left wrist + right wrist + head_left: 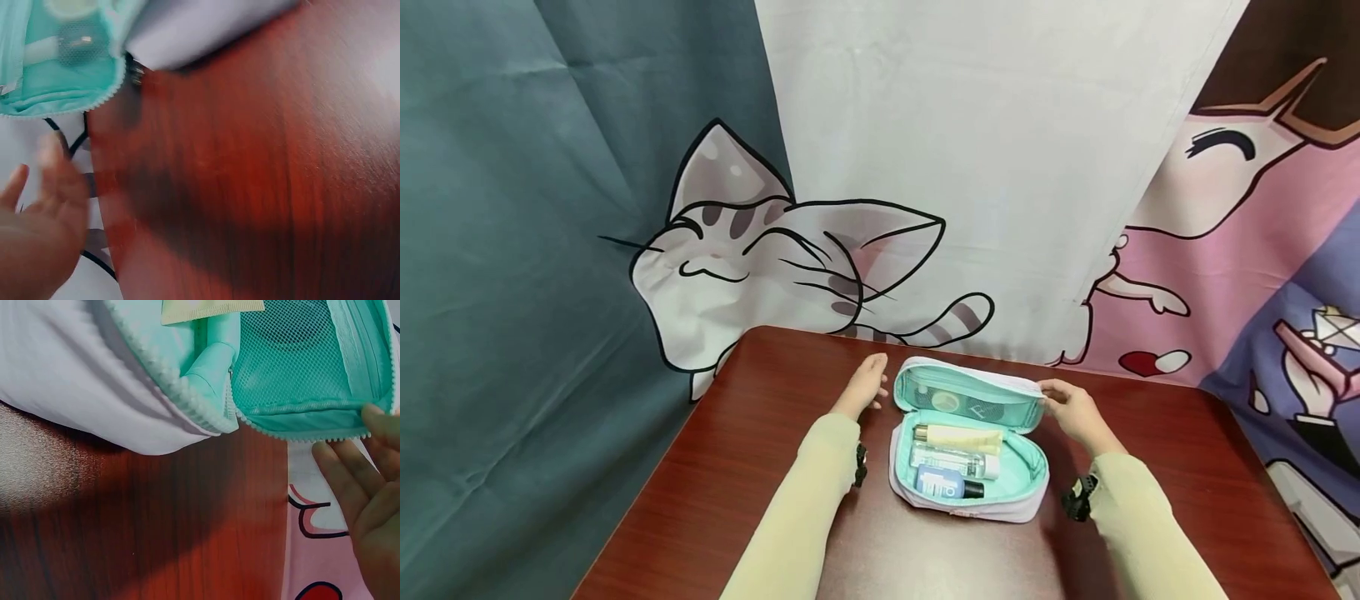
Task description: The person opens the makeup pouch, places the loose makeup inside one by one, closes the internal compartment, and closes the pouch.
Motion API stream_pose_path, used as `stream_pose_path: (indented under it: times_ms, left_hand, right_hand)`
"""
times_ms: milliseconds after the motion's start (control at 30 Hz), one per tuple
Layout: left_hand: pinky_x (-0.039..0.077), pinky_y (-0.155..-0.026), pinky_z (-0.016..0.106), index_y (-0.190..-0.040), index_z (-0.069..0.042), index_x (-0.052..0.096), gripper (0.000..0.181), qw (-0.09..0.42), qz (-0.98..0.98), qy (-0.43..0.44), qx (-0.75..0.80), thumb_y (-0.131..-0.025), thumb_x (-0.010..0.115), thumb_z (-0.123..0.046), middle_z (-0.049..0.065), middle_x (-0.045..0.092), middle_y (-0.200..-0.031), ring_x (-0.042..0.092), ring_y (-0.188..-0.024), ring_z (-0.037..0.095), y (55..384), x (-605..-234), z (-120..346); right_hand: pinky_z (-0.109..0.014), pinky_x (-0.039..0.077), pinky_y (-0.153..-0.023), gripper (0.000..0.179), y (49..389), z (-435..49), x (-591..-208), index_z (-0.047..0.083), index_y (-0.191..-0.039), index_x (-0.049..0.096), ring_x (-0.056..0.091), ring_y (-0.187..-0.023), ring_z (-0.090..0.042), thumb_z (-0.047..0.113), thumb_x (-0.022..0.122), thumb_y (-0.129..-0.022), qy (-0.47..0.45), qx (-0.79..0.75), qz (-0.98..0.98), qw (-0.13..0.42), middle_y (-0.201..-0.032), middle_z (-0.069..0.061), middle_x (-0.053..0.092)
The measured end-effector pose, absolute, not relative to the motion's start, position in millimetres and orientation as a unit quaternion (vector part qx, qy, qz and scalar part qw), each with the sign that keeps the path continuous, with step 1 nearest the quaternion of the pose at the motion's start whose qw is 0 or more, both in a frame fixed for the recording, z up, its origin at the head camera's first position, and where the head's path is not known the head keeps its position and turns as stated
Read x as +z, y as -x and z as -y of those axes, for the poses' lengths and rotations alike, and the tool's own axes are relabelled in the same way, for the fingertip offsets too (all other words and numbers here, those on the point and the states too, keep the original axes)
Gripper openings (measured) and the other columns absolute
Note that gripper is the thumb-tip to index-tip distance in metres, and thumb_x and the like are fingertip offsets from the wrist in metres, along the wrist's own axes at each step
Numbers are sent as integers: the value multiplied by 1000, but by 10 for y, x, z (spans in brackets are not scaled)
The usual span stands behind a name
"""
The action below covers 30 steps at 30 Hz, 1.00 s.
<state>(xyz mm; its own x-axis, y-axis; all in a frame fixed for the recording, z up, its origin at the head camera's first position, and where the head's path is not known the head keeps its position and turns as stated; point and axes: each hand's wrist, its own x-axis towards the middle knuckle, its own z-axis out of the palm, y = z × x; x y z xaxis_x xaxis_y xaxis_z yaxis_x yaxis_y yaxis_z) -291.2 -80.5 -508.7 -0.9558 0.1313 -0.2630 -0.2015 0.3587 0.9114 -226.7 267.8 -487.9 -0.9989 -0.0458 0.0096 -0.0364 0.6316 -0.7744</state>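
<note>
A pale lavender zip pouch [1018,510] with a mint lining lies unzipped on the table, its lid raised. Inside are a cream-yellow tube [966,438] with a gold cap, a clear bottle [951,460] with a white cap and a blue bottle [938,482] with a black cap. The lid's mesh pocket [281,381] holds a round item, hard to make out. My right hand [1071,410] pinches the lid's right edge, thumb on the inner side. Just left of the lid, apart from it, is my left hand [867,385], fingers loosely extended and holding nothing; it is blurred in the left wrist view.
The reddish-brown wooden table [722,500] extends to both sides of the pouch. Right behind its far edge hangs a printed curtain [1000,167] with a cartoon cat. Dark wrist cameras sit at both of the person's cuffs.
</note>
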Motion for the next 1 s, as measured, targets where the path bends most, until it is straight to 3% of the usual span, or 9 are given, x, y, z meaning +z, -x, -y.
stream_pose_path:
  times_ms: [133, 267, 367, 567, 700, 800, 900, 1000]
  left_hand:
    - [53, -59, 36, -130, -11, 48, 68, 227, -805, 29, 548, -93, 25, -63, 13, 55, -90, 53, -65, 18, 2887, -5084, 808]
    - [53, -63, 35, -132, -8, 46, 67, 240, -790, 48, 562, -95, 27, -60, 11, 60, -78, 53, -59, 15, 2808, -5105, 825]
    - [53, -63, 32, -132, -4, 47, 59, 220, -783, 48, 579, -98, 33, -50, 16, 64, -84, 62, -69, 17, 2761, -5121, 828]
    - [52, -59, 28, -95, 0, 64, 37, 180, -778, 17, 602, -94, 54, -36, 8, 60, -76, 60, -66, 16, 2769, -5049, 896]
    - [53, -64, 32, -90, -1, 68, 24, 219, -764, -31, 606, -86, 67, -25, 7, 61, -75, 57, -62, 13, 2770, -4965, 1003]
    - [53, -66, 36, -94, 1, 66, 22, 267, -763, -81, 583, -82, 72, -17, 7, 62, -78, 58, -61, 15, 2725, -4924, 1077]
    - [53, -63, 36, -94, -1, 59, 24, 306, -760, -120, 560, -79, 73, -12, 8, 62, -76, 58, -59, 16, 2669, -4923, 1111]
    - [50, -55, 31, -92, -2, 52, 27, 335, -762, -142, 536, -78, 74, -10, 7, 60, -69, 58, -55, 15, 2621, -4957, 1097]
  right_hand:
    - [-40, 47, -71, 27, 2269, -2697, -4915, -4, -114, 58, 56, -88, -33, 12, 58, -92, 34, -400, -914, 51, -106, -24, 60]
    - [-39, 45, -63, 26, 2212, -2660, -4995, -4, -109, 59, 57, -79, -33, 17, 54, -94, 30, -397, -912, 101, -91, -22, 61]
    - [-36, 44, -60, 25, 2155, -2651, -5024, -6, -111, 58, 57, -73, -30, 12, 53, -94, 27, -439, -892, 106, -82, -19, 61]
    - [-33, 48, -63, 35, 2073, -2775, -4889, -12, -118, 55, 58, -73, -18, 9, 57, -91, 65, -498, -861, 86, -90, -12, 65]
    - [-34, 50, -64, 34, 1968, -2920, -4807, -15, -118, 53, 59, -74, -14, 8, 52, -92, 109, -567, -804, 142, -96, -1, 66]
    - [-33, 50, -62, 30, 1890, -2985, -4806, -12, -113, 58, 57, -71, -14, 10, 49, -95, 133, -581, -779, 192, -90, 3, 66]
    - [-31, 49, -57, 23, 1846, -2984, -4839, -8, -101, 61, 54, -64, -13, 12, 55, -93, 132, -565, -784, 222, -77, 0, 61]
    - [-29, 47, -51, 21, 1825, -2956, -4879, -4, -90, 55, 50, -57, -11, 14, 65, -87, 109, -538, -802, 236, -68, -2, 55]
